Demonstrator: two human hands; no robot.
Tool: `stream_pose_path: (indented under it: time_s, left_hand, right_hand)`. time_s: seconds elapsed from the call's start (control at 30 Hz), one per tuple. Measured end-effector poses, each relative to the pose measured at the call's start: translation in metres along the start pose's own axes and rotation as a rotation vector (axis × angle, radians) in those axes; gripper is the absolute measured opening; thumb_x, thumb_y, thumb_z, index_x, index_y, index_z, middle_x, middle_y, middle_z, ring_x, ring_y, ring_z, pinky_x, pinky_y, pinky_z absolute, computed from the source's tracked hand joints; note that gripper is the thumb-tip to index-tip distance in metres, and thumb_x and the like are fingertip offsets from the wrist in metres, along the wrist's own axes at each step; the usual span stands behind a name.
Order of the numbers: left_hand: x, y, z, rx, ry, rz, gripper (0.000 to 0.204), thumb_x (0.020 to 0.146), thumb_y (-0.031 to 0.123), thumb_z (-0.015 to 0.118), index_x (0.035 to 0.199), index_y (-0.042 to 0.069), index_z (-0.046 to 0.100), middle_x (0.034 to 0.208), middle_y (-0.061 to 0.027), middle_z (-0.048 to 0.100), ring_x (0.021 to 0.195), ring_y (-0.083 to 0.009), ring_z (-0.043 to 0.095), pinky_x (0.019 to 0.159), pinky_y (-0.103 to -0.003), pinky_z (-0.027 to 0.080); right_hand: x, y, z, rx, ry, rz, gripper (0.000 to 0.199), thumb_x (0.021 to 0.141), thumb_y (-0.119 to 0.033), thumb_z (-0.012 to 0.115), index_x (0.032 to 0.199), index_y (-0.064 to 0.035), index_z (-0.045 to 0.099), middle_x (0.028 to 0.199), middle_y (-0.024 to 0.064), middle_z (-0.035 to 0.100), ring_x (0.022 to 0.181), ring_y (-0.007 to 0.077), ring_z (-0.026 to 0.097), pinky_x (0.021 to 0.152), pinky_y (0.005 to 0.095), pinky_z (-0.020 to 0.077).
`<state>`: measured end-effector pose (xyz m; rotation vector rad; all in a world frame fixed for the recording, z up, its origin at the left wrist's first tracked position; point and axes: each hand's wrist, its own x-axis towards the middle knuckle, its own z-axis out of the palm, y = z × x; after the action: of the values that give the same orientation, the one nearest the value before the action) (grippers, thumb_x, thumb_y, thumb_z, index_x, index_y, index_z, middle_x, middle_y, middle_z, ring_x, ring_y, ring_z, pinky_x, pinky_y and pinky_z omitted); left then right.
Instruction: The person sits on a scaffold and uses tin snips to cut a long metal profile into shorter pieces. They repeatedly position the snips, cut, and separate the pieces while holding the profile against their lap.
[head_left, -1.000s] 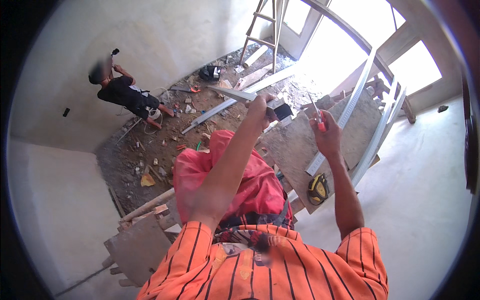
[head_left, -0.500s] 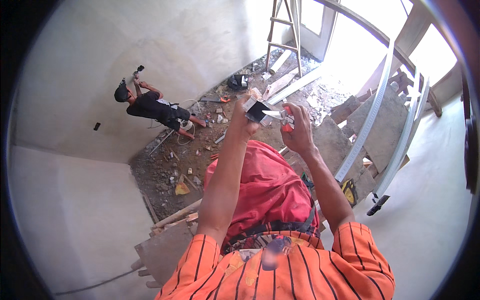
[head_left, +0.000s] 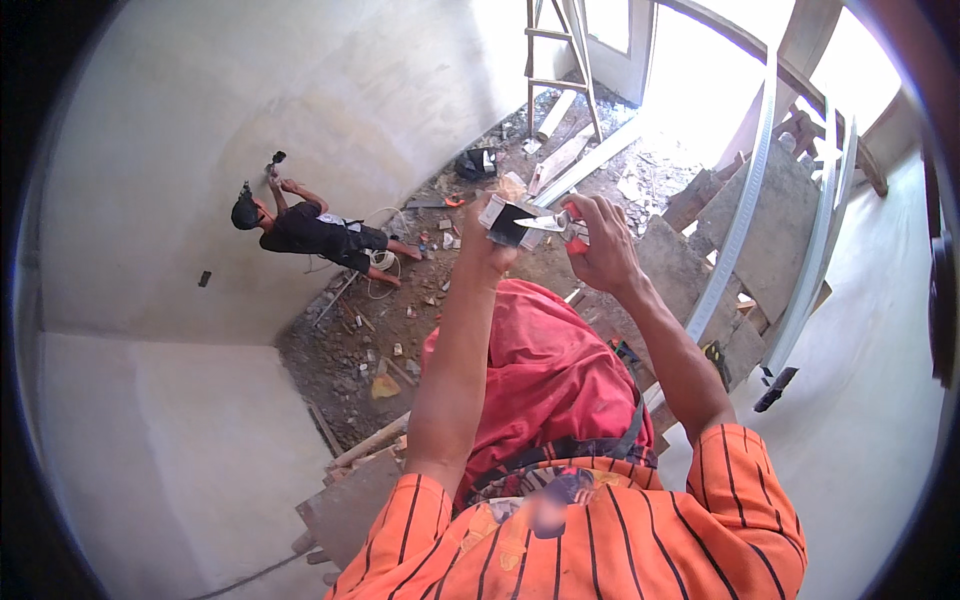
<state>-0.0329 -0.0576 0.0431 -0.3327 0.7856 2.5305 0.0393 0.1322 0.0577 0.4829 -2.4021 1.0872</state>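
Note:
My left hand [head_left: 491, 252] grips the near end of a pale metal channel [head_left: 496, 214], its dark hollow facing me. The fingers are partly hidden behind it. My right hand [head_left: 606, 246] is wrapped round the red handles of a pair of snips [head_left: 574, 236]. The silver blades reach left to the channel's edge. Whether they bite into the metal is too small to tell. Both hands are held out in front of me, above my red trousers.
On the left a co-worker [head_left: 312, 232] in dark clothes reaches toward a box in the wall. A wooden ladder [head_left: 552, 83] stands ahead. Rubble and offcuts cover the floor [head_left: 385, 340]. Long metal strips [head_left: 742, 225] lean over planks [head_left: 765, 262] at the right.
My view has turned slightly, shifting the surroundings. The snips' blades now lie farther across the channel's open end. Both hands keep their holds.

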Motion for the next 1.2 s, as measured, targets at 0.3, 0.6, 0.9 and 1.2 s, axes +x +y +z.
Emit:
stream_pose_path:
  time_s: [0.3,0.6,0.9,1.2]
  left_hand:
    - [-0.017,0.008,0.022,0.034,0.013,0.034,0.021,0.079,0.018,0.063,0.091,0.002,0.058,0.084,-0.0157,0.062,0.079,-0.0298,0.063,0.071,-0.040,0.055]
    - [-0.038,-0.005,0.009,-0.083,-0.016,-0.131,0.032,0.077,0.018,0.056,0.100,-0.004,0.053,0.085,-0.0177,0.062,0.076,-0.0306,0.065,0.068,-0.044,0.058]
    - [-0.045,-0.068,-0.003,-0.043,0.211,-0.127,0.044,0.070,0.022,0.049,0.089,-0.017,0.056,0.089,-0.0243,0.061,0.082,-0.0333,0.063,0.076,-0.041,0.056]
    - [-0.061,-0.082,-0.009,-0.112,0.226,-0.120,0.049,0.070,0.011,0.049,0.112,-0.004,0.028,0.094,-0.0205,0.052,0.080,-0.0281,0.059,0.074,-0.039,0.054]
  right_hand:
    - [0.005,0.024,0.023,0.132,0.023,0.071,0.043,0.065,-0.004,0.063,0.106,-0.0064,0.050,0.082,0.0138,0.059,0.075,0.0348,0.060,0.066,0.0411,0.0475]
    - [-0.054,-0.003,0.009,0.297,0.034,0.341,0.054,0.064,-0.002,0.056,0.117,-0.0042,0.047,0.093,0.0155,0.055,0.087,0.0306,0.056,0.078,0.0380,0.0434]
    - [-0.106,-0.013,-0.032,0.212,-0.215,0.441,0.050,0.071,-0.003,0.057,0.119,-0.0039,0.047,0.106,0.0195,0.055,0.100,0.0358,0.055,0.087,0.0419,0.0437]
    - [-0.111,-0.019,-0.056,0.271,-0.437,0.451,0.053,0.065,-0.001,0.056,0.117,-0.0008,0.047,0.100,0.0182,0.055,0.096,0.0350,0.055,0.084,0.0403,0.0432]
